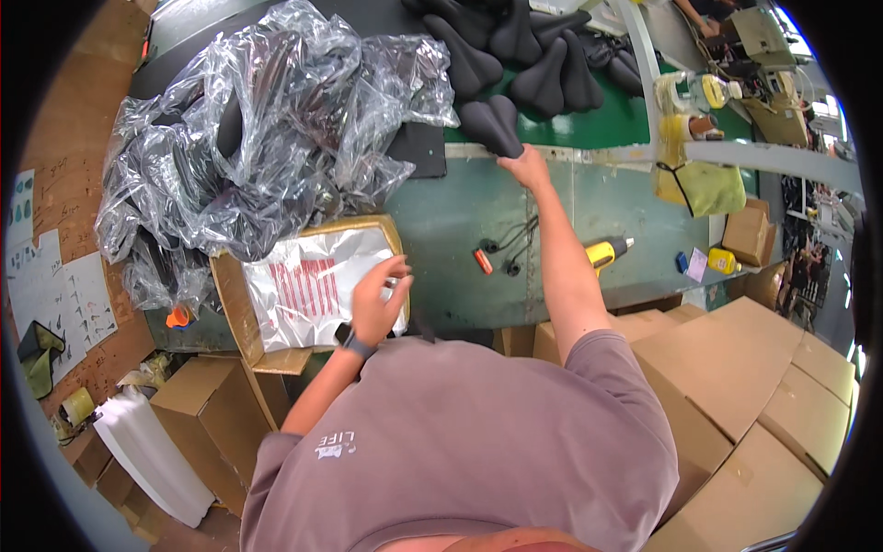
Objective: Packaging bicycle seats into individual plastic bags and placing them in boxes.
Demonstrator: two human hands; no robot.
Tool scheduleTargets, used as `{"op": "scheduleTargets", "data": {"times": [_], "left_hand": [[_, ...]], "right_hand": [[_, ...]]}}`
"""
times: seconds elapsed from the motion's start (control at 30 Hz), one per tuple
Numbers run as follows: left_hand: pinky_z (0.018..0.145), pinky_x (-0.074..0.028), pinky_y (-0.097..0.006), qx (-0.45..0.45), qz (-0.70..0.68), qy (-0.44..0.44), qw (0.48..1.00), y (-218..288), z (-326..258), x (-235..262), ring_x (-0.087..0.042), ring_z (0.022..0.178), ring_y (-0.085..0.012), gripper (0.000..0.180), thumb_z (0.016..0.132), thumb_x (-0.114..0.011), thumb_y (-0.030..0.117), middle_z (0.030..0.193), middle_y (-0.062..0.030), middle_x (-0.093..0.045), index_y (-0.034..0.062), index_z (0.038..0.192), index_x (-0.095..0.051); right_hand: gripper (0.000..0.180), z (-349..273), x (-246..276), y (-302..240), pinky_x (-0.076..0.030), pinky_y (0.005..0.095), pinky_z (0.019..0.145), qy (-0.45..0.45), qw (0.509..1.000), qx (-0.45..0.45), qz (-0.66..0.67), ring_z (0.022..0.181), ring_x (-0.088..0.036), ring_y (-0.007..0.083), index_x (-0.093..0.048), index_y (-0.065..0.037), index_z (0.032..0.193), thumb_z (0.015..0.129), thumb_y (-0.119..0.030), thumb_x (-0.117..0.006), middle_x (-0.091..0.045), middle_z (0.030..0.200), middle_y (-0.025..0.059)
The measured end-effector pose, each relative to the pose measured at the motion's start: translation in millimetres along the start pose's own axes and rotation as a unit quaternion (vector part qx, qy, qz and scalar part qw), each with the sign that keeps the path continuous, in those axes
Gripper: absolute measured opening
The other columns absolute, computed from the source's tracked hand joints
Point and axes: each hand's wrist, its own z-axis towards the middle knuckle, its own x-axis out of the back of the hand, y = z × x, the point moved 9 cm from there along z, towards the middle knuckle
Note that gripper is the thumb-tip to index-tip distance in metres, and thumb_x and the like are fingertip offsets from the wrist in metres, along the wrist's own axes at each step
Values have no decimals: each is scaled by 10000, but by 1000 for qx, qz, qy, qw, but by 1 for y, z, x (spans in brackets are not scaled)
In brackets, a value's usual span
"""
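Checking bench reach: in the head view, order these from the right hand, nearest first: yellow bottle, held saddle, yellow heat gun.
1. Held saddle: in the right hand.
2. Yellow heat gun: to the hand's right, toward the wearer.
3. Yellow bottle: farther right.

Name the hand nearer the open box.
Left: the left hand is over the right side of the open box; the right hand is farther forward and right, holding a saddle.

The right hand (526, 167) holds a black saddle (490, 125) by its narrow end, and the left hand (377, 302) is above a white bag (299, 287) in a box (236, 311).
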Motion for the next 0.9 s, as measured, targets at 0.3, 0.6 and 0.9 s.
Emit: {"op": "scheduleTargets", "data": {"times": [0.3, 0.6, 0.9], "left_hand": [[914, -628, -400, 353, -516, -163, 764, -132, 8, -179, -749, 1075, -253, 597, 1100, -664, 558, 1226, -134, -755, 34, 1386, -660], [721, -655, -310, 528, -528, -212, 631, -176, -100, -178, -728, 848, -172, 315, 1061, -708, 336, 1054, -93, -739, 30, 1099, -643], [762, -687, -375, 544, -482, -138, 673, -236, -151, -185, -752, 855, -210, 399, 1059, -725, 411, 1014, -113, -735, 21, 1107, -655]], "right_hand": [[493, -274, -134, 19, -587, 468, 820, 122, 958, 181, 188, 881, -772, 367, -717, 19, 1286, 1056, -417, -730, -782, 991, 219], [805, -184, -141, 201, -473, 569, 1149, 266, 946, -180, 43, 1390, -611, 460, -613, 45, 1432, 972, -602, -745, -664, 1426, 335], [573, -230, -117, 115, -553, 592, 1019, 263, 963, 50, 22, 1124, -726, 542, -634, 40, 1472, 1044, -342, -646, -768, 1247, 308]]}}
